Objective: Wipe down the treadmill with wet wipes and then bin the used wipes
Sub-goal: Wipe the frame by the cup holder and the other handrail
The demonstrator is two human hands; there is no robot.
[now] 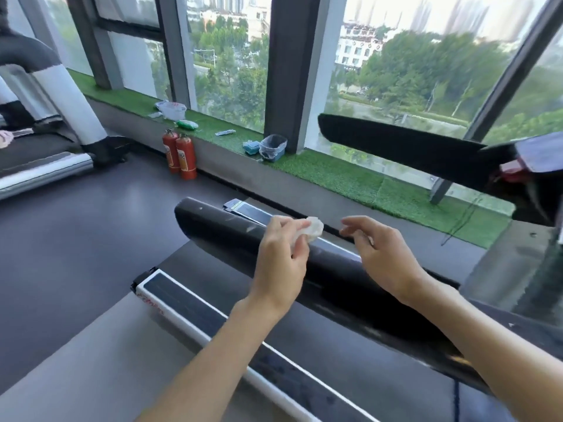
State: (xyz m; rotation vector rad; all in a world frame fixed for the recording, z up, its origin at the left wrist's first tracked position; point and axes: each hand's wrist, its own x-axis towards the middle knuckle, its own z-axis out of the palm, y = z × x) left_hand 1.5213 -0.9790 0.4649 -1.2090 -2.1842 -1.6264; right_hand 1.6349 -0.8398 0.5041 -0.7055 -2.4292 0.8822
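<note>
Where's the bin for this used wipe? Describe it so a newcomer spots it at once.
Follow the green turf ledge under the windows to the foot of the wide dark pillar. The bin stands there, just left of the pillar. A clear bag lining bulges over its rim, and it stands taller than the flat blue pack at its left.

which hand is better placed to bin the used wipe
Left, probably. The left hand pinches the crumpled wipe, and the lined bin on the ledge lies straight beyond it; the right hand looks empty.
</note>
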